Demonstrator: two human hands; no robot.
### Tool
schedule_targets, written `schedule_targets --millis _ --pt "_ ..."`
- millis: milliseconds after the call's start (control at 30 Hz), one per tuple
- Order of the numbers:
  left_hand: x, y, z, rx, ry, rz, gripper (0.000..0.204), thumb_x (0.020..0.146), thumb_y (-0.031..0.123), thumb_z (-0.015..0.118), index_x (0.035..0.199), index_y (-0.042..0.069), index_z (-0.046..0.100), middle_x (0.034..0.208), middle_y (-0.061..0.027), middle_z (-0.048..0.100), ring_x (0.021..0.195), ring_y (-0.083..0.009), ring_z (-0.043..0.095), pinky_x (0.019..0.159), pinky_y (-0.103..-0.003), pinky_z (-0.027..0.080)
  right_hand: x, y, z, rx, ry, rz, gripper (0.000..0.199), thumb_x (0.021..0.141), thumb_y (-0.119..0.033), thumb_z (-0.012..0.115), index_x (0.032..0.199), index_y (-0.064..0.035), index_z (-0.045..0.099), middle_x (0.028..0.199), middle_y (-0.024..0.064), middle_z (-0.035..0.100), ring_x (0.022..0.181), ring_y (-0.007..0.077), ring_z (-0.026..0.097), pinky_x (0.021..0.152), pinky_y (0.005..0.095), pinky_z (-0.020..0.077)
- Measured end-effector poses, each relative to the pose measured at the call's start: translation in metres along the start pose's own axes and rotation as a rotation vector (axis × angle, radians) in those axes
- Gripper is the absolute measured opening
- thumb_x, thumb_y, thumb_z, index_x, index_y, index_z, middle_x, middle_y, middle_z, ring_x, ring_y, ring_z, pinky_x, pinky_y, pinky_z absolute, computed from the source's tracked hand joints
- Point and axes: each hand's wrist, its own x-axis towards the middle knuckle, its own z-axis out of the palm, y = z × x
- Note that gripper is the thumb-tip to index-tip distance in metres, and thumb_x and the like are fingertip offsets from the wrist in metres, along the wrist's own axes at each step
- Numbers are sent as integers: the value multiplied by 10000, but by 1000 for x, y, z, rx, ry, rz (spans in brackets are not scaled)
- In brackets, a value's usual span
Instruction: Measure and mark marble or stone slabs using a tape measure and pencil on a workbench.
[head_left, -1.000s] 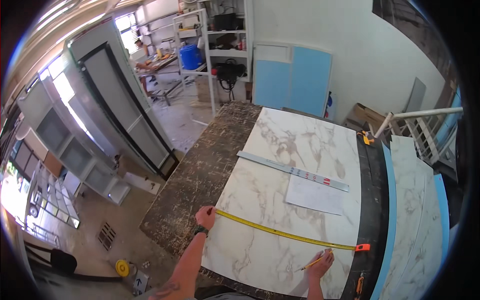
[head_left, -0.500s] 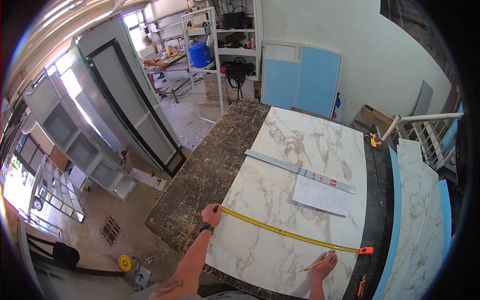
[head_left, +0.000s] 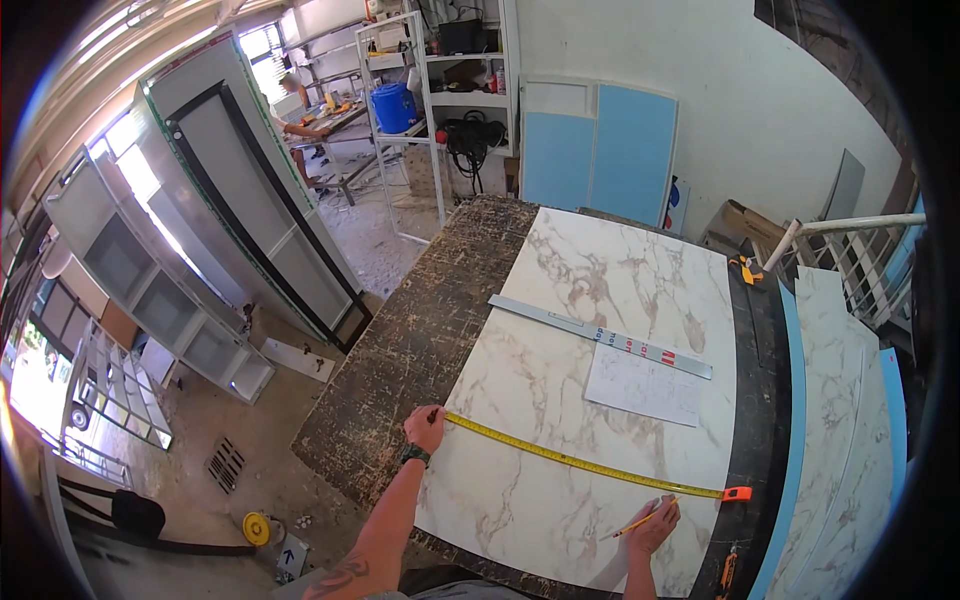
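Note:
A yellow tape measure blade point(head_left: 580, 463) runs across a white marble-patterned panel point(head_left: 520, 380) on the worn dark table. My left hand point(head_left: 424, 430) is closed on the blade's end at the panel's left edge. At the blade's other end, the orange tape case point(head_left: 737, 494) rests by the panel's right edge. My right hand point(head_left: 654, 526) is just below the blade, pinching a yellow pencil point(head_left: 634, 524) that points left over the panel. Farther up lie a long metal ruler point(head_left: 600, 337) and a paper sheet point(head_left: 642, 384) with faint marks, partly beneath the ruler.
An orange-and-black utility knife point(head_left: 728, 575) lies at the table's near right; yellow-handled tools point(head_left: 745, 271) lie farther back. More marble-patterned panels point(head_left: 835, 420) stand along the right. Tall framed doors point(head_left: 250, 190) lean at left. Another person point(head_left: 298, 125) works at a far bench.
The view has shifted slightly. Both hands and the stretched tape keep nearly the same places on the panel.

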Motion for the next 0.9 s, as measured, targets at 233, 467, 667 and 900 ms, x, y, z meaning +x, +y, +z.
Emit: schedule_targets --millis 233,467,667,900 --pt "-1 -2 1 7 6 8 72 849 121 765 907 91 796 779 -45 707 671 -219 622 632 -333 516 0 3 2 3 -30 15 345 945 -66 611 1275 10 548 1350 254 584 1244 436 532 1104 510 433" --pt "9 2 8 -21 38 27 77 852 122 769 913 83 797 775 -44 705 659 -216 612 621 -330 509 12 -3 4 -25 54 -23 383 954 -65 598 1318 31 524 1280 258 589 1172 424 543 1044 486 455" --pt "-1 -3 5 -2 49 38 88 850 112 783 920 63 800 751 -41 685 615 -190 574 587 -305 483 3 0 1 -5 12 -16 360 947 -58 604 1290 23 528 1294 258 592 1178 433 546 1053 496 452" --pt "-1 -4 2 17 51 39 88 853 118 777 919 66 803 767 -46 699 625 -195 590 598 -307 496 3 -6 -5 -16 56 -65 369 949 -39 573 1302 48 514 1210 259 592 1098 431 547 1017 494 455"
